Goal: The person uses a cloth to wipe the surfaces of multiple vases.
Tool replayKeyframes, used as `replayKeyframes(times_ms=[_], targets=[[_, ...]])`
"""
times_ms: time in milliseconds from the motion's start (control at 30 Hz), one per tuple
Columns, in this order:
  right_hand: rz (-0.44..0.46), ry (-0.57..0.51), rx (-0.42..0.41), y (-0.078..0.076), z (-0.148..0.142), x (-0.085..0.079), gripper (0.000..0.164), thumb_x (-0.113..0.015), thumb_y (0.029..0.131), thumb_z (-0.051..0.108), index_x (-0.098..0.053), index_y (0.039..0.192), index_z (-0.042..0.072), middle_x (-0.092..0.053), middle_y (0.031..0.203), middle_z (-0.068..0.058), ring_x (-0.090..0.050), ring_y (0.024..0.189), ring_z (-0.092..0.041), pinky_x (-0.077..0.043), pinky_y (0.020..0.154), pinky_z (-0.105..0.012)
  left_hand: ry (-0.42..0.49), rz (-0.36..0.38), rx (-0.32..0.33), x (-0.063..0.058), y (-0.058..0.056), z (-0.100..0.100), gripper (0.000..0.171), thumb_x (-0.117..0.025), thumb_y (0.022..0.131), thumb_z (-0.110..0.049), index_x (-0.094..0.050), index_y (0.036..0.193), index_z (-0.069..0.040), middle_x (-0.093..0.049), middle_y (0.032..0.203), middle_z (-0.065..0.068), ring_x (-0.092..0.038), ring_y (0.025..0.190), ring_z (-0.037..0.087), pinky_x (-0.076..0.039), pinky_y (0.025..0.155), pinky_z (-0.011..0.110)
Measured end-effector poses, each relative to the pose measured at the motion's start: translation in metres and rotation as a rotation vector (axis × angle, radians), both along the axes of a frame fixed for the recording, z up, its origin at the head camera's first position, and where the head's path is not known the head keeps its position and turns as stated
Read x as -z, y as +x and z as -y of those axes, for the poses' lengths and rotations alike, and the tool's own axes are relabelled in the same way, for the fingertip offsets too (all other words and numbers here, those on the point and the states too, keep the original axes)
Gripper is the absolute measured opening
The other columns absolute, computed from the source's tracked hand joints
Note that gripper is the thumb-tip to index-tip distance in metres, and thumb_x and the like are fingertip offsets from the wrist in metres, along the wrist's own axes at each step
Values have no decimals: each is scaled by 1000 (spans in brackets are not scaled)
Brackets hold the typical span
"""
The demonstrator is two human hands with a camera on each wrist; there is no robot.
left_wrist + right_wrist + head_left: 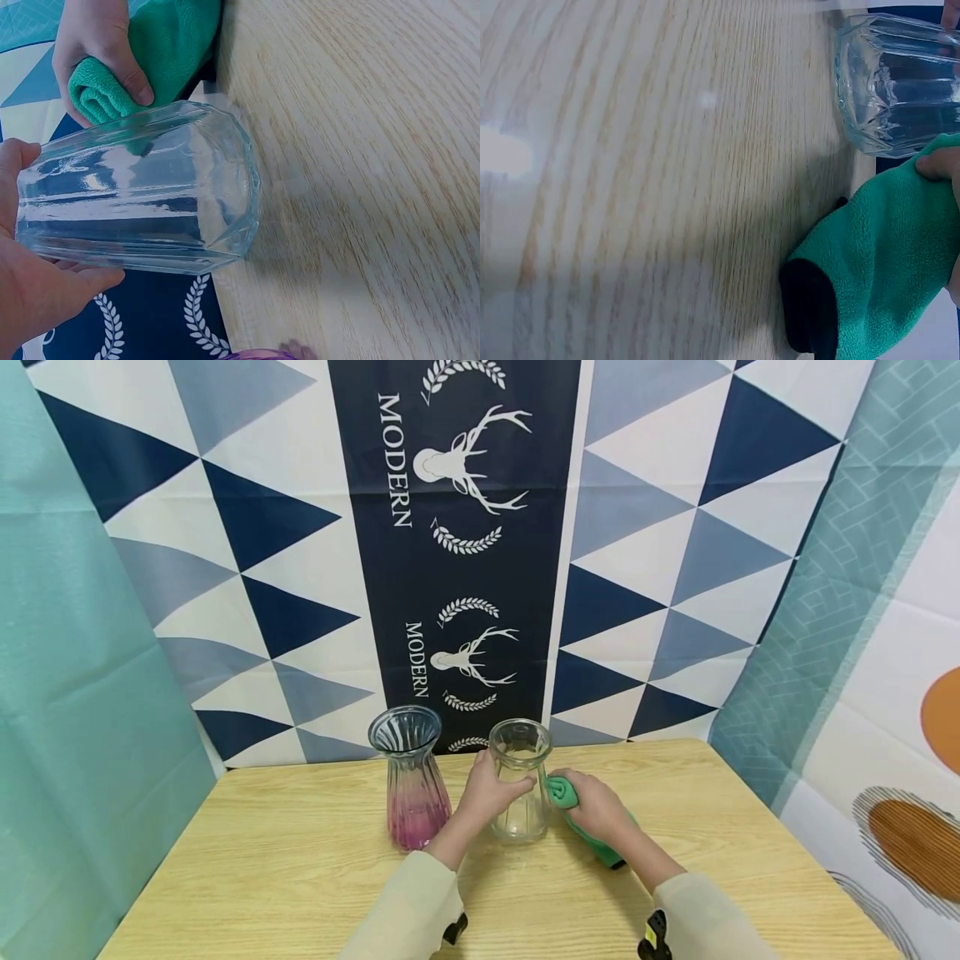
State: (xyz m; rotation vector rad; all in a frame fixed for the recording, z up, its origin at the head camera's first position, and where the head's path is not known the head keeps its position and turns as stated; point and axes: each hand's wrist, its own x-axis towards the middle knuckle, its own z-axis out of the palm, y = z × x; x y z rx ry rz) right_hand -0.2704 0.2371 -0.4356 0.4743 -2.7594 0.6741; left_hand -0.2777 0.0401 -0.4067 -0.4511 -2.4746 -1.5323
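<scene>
A clear glass vase (pixel 522 818) with a flared rim stands upright near the back of the table. My left hand (pixel 489 792) grips its neck from the left, thumb across the front. On the other side, my right hand (pixel 596 806) holds a bunched green cloth (pixel 561 792) right at the glass. In the left wrist view the rolled end of the cloth (pixel 97 90) overlaps the vase wall (pixel 142 187). The loose part of the cloth (pixel 900 247) hangs below the right hand, its dark corner low over the tabletop in the right wrist view.
A ribbed vase (pixel 415 793), blue-grey at the top and pink below, stands left of the left forearm. The wooden table (pixel 315 877) ends at a patterned backdrop (pixel 465 568), with a teal curtain (pixel 82 693) on the left and a printed cloth wall on the right.
</scene>
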Motion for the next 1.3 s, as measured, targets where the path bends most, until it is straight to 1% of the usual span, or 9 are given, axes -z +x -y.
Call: replayKeyframes(times_ms=[133,267,500,600,733,833,1000,1200,1300], targets=[[6,-10,1,-2,-1,0,42,-66,80,2,-59,121,7,-66,113,-12,-63,102,-34,-52,83,-49,17,4,14,-3,0,0,66,-76,72,-26,-50,129,-3,-52,119,16,-51,116,31,-42,103,45],[13,-40,3,-4,-2,-2,40,-65,81,3,-58,121,8,-66,113,-12,-62,103,-33,-52,84,-50,13,4,16,-4,0,-1,66,-75,72,-26,-50,129,-4,-52,119,16,-51,117,32,-42,103,46],[-12,-157,5,-4,0,-10,42,-66,83,8,-56,123,10,-66,112,-13,-63,99,-33,-52,79,-48,22,6,20,-4,0,-1,64,-75,71,-25,-52,127,-6,-53,116,15,-52,114,31,-43,101,46],[-28,-187,0,-4,1,-15,43,-66,82,9,-56,124,10,-66,112,-14,-63,98,-33,-51,77,-47,21,1,22,-4,0,-1,64,-75,70,-25,-52,127,-6,-53,117,15,-52,114,31,-44,102,45],[-35,-209,5,-3,3,-24,44,-66,82,8,-55,125,8,-66,111,-15,-63,97,-32,-51,75,-44,17,-1,25,-3,-2,-1,67,-75,70,-25,-50,128,-3,-53,118,16,-52,115,31,-44,102,44],[-38,-225,14,-4,5,-30,45,-66,83,7,-54,126,6,-66,107,-15,-64,93,-31,-50,73,-41,12,-4,25,-2,-2,-1,67,-75,70,-24,-50,128,-2,-53,119,17,-52,115,31,-44,101,45],[-74,-265,21,-4,8,-39,47,-68,81,6,-53,126,5,-66,105,-16,-63,90,-31,-50,72,-41,1,-12,24,-2,-2,0,68,-75,70,-25,-49,128,0,-53,119,19,-52,114,32,-44,101,45],[-77,-263,28,-3,8,-43,49,-69,80,6,-53,127,6,-66,105,-17,-63,90,-31,-49,71,-42,-8,-15,25,-1,-3,-1,71,-75,70,-26,-49,128,3,-52,120,22,-51,114,33,-44,101,46],[-72,-261,35,-2,8,-42,50,-69,80,6,-53,127,6,-66,106,-17,-63,91,-31,-49,72,-42,4,0,37,-1,-3,-1,70,-76,70,-26,-48,128,2,-52,122,21,-51,116,32,-43,102,46]])
